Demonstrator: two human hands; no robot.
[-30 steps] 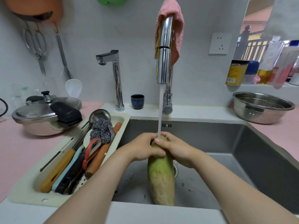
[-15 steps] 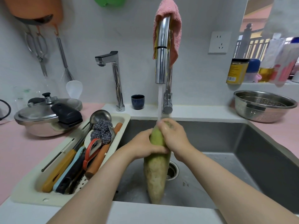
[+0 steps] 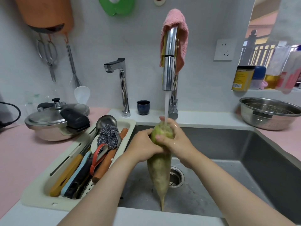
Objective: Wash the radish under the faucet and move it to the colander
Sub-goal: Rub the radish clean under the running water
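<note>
A long pale green-white radish [image 3: 160,170] hangs upright over the steel sink [image 3: 228,152], thin root tip down. Both hands grip its upper part: my left hand [image 3: 143,146] from the left, my right hand [image 3: 175,139] wrapped around the top. Water runs from the tall chrome faucet [image 3: 169,62] straight onto the green top of the radish and my right fingers. The steel colander [image 3: 270,114] stands on the pink counter at the far right, apart from the sink.
A cream utensil tray [image 3: 78,162] with knives, a ladle and a steel scourer borders the sink's left side. A pressure cooker [image 3: 57,121] sits further left. A second faucet [image 3: 122,85] and dark cup [image 3: 143,107] stand behind. Bottles line the right ledge.
Both hands have lifted the radish higher under the stream, so its root tip now shows above the sink's near edge. My right hand has slid over its top.
</note>
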